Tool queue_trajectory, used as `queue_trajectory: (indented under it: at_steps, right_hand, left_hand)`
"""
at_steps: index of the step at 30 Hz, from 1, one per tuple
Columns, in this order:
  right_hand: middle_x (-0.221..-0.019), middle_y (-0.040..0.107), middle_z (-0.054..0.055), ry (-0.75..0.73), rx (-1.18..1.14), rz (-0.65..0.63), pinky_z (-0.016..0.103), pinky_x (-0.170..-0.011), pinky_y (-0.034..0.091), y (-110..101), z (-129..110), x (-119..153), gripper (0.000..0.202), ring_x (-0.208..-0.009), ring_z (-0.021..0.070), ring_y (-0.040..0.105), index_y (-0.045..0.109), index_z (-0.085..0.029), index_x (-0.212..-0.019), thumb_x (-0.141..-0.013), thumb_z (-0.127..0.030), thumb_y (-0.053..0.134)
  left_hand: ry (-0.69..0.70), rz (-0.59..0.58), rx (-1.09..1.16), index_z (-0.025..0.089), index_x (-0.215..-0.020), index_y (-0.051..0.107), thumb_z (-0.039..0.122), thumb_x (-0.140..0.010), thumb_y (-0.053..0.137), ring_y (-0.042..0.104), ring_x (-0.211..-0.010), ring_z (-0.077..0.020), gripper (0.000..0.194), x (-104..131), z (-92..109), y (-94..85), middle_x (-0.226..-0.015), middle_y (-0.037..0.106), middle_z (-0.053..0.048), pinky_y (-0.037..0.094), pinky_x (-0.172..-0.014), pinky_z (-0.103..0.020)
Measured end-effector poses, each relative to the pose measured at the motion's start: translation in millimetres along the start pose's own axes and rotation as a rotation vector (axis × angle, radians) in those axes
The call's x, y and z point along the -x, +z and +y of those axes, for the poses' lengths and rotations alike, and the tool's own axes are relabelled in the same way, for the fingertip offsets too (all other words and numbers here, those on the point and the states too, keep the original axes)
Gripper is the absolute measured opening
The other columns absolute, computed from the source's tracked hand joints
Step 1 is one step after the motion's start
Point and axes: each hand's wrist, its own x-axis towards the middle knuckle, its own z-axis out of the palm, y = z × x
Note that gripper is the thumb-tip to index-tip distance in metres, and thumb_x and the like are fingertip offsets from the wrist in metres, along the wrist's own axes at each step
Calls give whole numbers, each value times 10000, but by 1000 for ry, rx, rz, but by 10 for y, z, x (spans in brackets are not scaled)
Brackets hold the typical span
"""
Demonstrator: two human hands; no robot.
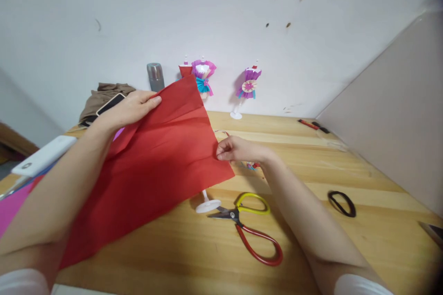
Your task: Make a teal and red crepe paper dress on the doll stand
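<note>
A large sheet of red paper (162,161) stretches between my hands, tilted above the table. My left hand (136,106) pinches its upper left edge, thumb on the near face. At the right edge, the curled fingers of my right hand (238,150) grip the same sheet. Below the sheet's lower edge shows a white round stand base (208,206); whatever stands on it is hidden behind the red paper. Scissors (232,215) with one yellow and one red handle lie partly open beside that base.
Small dress forms in paper dresses (249,85) stand along the wall, near a grey flask (155,77). Brown cloth (104,99) and a white device (44,154) are on the left. A black band (342,203) and a red cutter (308,124) lie on the right.
</note>
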Motion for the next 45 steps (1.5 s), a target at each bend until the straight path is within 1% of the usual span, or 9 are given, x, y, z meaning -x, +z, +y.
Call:
queue_trajectory:
  at_steps: [5,8,12,18,21,26,33,39,45]
  right_hand:
    - [-683,709,9,-115,-205,-125,250,-614,522,-17,-75,83,218,-621,129,652,773,-163,-905,-738,-263,673]
    - [-716,716,10,-203,-217,-17,250,-612,515,11,-111,86,256,-650,135,653,762,-178,-948,-714,-217,664]
    - [-753,683,0,-286,-23,240,264,-639,496,77,-214,101,203,-669,139,607,712,-199,-851,-691,-135,604]
    - [-1125,691,103,-497,385,214,382,-905,512,139,-424,223,150,-1044,240,656,640,-192,-679,-709,-53,592]
    - [-1407,607,111,-577,446,180,482,-1105,414,149,-470,288,172,-1349,298,527,653,-202,-714,-733,-36,613]
    - [-1517,527,74,-642,539,132,537,-1196,301,196,-531,360,394,-1486,295,368,746,-224,-907,-705,44,540]
    - [-988,770,64,-483,408,-236,304,-829,538,251,-539,313,399,-910,186,712,704,-171,-818,-627,94,476]
    - [-985,763,82,-384,323,-191,282,-807,514,133,-427,257,277,-892,177,700,692,-139,-854,-696,32,541]
    - [-969,762,76,-400,326,-288,286,-821,509,177,-374,220,256,-888,179,695,711,-146,-853,-696,2,573]
  left_hand:
    - [-57,-89,48,158,-908,656,580,-867,398,634,-956,-261,496,-127,-77,73,-993,714,-68,494,-831,-314]
    - [-33,-180,61,162,-913,669,635,-837,413,636,-993,-272,543,-201,-138,160,-1047,725,-76,491,-906,-334]
    - [-46,-199,49,168,-868,677,708,-811,423,638,-976,-282,599,-243,-241,232,-1031,735,-77,497,-929,-375]
    - [-109,-228,259,170,-898,703,754,-747,555,664,-989,-292,621,-216,-334,221,-1062,757,-98,550,-873,-377]
    - [-155,-294,351,192,-938,722,746,-729,612,683,-1021,-287,602,-228,-373,239,-1098,767,-97,561,-892,-378]
    - [-197,-450,458,214,-1006,718,800,-688,616,698,-1048,-291,674,-293,-471,378,-1161,757,-120,584,-852,-393]
    - [-116,-427,100,171,-972,715,690,-762,522,690,-939,-255,592,-479,-614,651,-1057,764,-113,533,-793,-322]
    - [-99,-445,-45,131,-1075,677,478,-690,690,637,-650,-180,519,-538,-797,789,-767,712,-56,470,-627,-261]
    - [13,-423,-99,152,-959,707,493,-756,649,647,-811,-206,401,-393,-779,708,-827,721,-66,478,-749,-276]
